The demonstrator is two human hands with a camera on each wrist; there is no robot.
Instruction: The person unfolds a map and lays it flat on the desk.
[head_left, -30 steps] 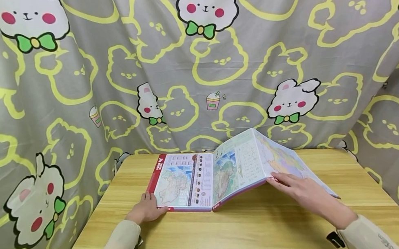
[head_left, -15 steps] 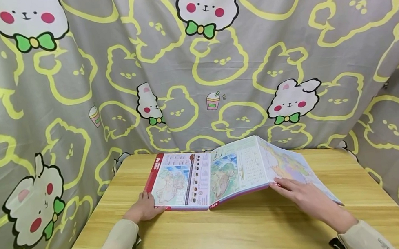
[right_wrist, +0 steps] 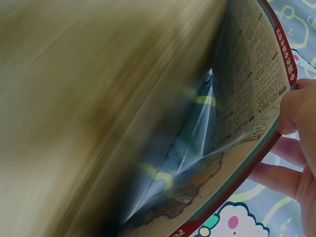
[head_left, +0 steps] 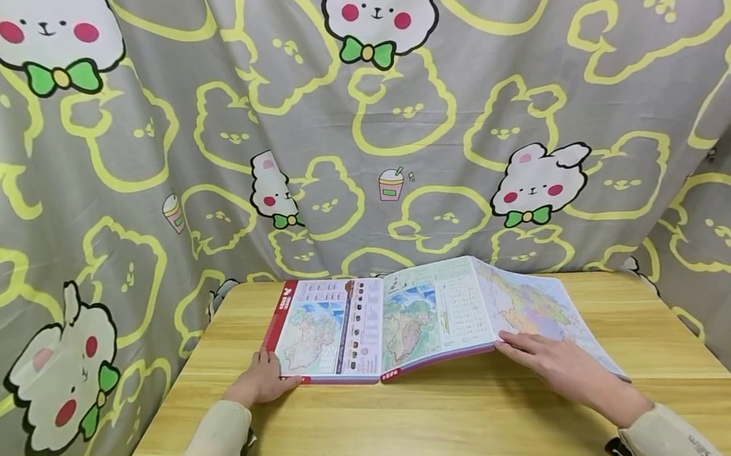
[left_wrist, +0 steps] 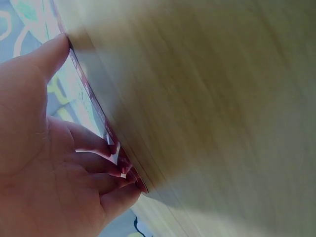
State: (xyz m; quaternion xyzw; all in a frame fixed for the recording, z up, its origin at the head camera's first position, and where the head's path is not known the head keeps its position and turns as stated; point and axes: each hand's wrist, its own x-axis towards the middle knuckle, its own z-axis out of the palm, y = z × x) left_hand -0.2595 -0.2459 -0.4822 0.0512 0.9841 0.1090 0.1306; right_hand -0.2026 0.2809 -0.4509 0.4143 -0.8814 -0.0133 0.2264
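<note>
A long folding map lies partly unfolded on the wooden table. Its left panel, with a red strip down the side, is flat; the middle and right panels rise to a low ridge at the fold between them. My left hand rests on the lower left corner, thumb along the front edge and fingertips at the side edge. My right hand lies on the right panel, its fingertips at the near end of the fold. From the right wrist view, the map's printed underside shows beneath the raised fold.
A grey curtain with yellow outlines and white rabbit heads hangs right behind the table and along both sides. The map's far edge reaches close to it.
The raised fold has sunk lower and the right panel has spread flatter under my right hand. The left part of the map, with my left hand, has shifted slightly left.
</note>
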